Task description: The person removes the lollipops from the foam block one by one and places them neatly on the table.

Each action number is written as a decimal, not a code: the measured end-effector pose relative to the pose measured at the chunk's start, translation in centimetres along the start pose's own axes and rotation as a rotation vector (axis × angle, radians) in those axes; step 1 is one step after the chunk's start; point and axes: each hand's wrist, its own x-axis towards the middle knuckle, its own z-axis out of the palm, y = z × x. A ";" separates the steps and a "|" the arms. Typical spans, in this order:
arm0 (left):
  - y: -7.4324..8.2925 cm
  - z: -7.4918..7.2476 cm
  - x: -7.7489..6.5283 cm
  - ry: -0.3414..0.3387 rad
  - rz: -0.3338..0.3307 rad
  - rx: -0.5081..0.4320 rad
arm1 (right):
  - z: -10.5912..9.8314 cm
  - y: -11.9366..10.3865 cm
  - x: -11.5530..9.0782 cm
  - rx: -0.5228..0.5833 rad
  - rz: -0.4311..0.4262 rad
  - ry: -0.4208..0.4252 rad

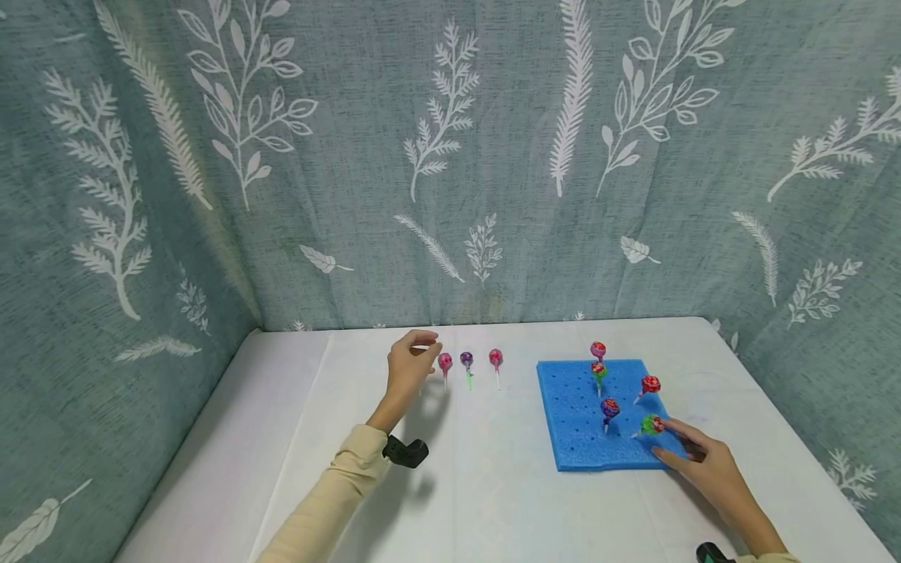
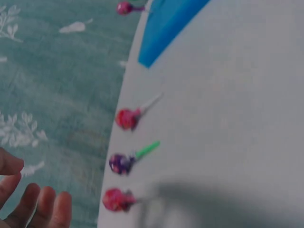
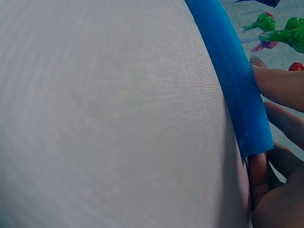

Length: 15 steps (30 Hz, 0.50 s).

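Observation:
My left hand [image 1: 411, 363] is held over the table beside a row of three lollipops, fingers loosely bent, with nothing showing between them. Nearest to it lies a pink lollipop [image 1: 445, 362], then a purple lollipop [image 1: 467, 359] with a green stick, then another pink lollipop [image 1: 496, 357]. A blue foam board [image 1: 573, 422] dotted with small holes lies to the right, with several lollipops standing tilted in it. My right hand [image 1: 704, 461] holds the board's near right corner, thumb [image 3: 280, 85] over it. Its index fingertip is right by a green-and-red lollipop [image 1: 652, 424].
A white-covered table [image 1: 507, 500] carries everything. Grey-green leaf-patterned curtains [image 1: 366, 258] rise at its back and both sides. On the board also stand a purple-red lollipop [image 1: 609, 407] and a red lollipop [image 1: 651, 384].

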 end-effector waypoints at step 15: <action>2.3 3.5 -2.6 -0.128 0.044 -0.159 | -0.2 -0.3 0.0 -0.012 -0.018 -0.010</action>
